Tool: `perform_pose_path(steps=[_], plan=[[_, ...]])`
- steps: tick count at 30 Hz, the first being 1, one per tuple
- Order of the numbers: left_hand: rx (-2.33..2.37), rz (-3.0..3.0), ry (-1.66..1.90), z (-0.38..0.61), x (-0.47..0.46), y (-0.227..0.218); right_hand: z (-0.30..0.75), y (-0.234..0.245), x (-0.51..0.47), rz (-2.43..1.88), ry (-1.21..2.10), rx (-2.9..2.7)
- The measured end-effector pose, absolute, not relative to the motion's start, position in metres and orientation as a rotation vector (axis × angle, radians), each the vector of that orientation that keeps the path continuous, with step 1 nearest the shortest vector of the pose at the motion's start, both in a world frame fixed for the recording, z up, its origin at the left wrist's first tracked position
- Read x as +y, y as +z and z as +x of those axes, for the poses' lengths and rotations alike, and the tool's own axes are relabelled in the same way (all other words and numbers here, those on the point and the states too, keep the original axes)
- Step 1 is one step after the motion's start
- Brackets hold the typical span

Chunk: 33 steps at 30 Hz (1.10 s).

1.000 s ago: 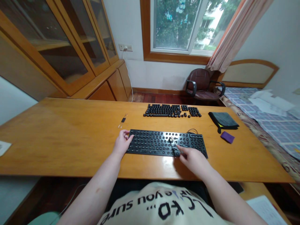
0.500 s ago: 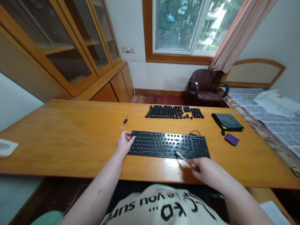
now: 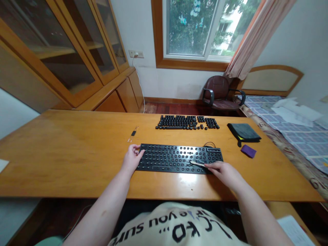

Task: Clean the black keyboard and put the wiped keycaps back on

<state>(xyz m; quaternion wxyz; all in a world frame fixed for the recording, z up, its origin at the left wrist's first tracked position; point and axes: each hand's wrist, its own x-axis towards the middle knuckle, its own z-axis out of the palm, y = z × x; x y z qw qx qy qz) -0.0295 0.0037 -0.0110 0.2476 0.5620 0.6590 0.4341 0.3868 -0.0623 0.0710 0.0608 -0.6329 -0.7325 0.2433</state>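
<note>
A black keyboard base (image 3: 176, 158) with its keycaps removed lies on the wooden desk (image 3: 77, 153) in front of me. My left hand (image 3: 131, 158) grips its left end, fingers curled over the corner. My right hand (image 3: 222, 171) pinches a thin pale stick (image 3: 197, 164) whose tip rests on the keyboard's right part. The removed black keycaps (image 3: 187, 122) are laid out in rows farther back on the desk.
A small wire keycap puller (image 3: 132, 133) lies left of the keycaps. A folded dark cloth (image 3: 244, 132) and a purple piece (image 3: 248, 150) sit at the right. A brown armchair (image 3: 220, 93), a bed (image 3: 294, 126) and wooden cabinets (image 3: 77, 58) surround the desk.
My right hand drew the stick off the keyboard's middle toward me, then swung it back onto the right part, now lying flatter. My left hand stayed on the left end.
</note>
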Motion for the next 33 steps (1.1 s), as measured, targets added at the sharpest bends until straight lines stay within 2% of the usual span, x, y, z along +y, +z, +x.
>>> perform_pose_path(steps=[2,4,7,11,15,20,26,33], plan=[[1.802,1.541,1.180,-0.030,0.004,-0.012,0.391,0.077,-0.064,-2.041,0.490,-2.186],[1.803,1.553,1.177,-0.031,0.004,-0.012,0.393,0.083,-0.066,-2.017,0.412,-2.238],[1.800,1.552,1.169,-0.031,0.004,-0.012,0.393,0.088,-0.067,-1.926,0.527,-2.381],[1.804,1.538,1.160,-0.030,0.004,-0.011,0.393,0.085,-0.069,-1.993,0.403,-2.339],[1.796,1.533,1.173,-0.029,0.004,-0.011,0.401,0.081,-0.070,-1.837,0.528,-2.449],[1.765,1.525,1.209,-0.030,0.004,-0.013,0.413,0.090,-0.070,-2.089,0.383,-2.350],[1.775,1.518,1.210,-0.028,0.004,-0.010,0.400,0.083,-0.070,-1.870,0.511,-2.461],[1.766,1.521,1.212,-0.030,0.005,-0.012,0.414,0.088,-0.064,-2.095,0.598,-2.203]])
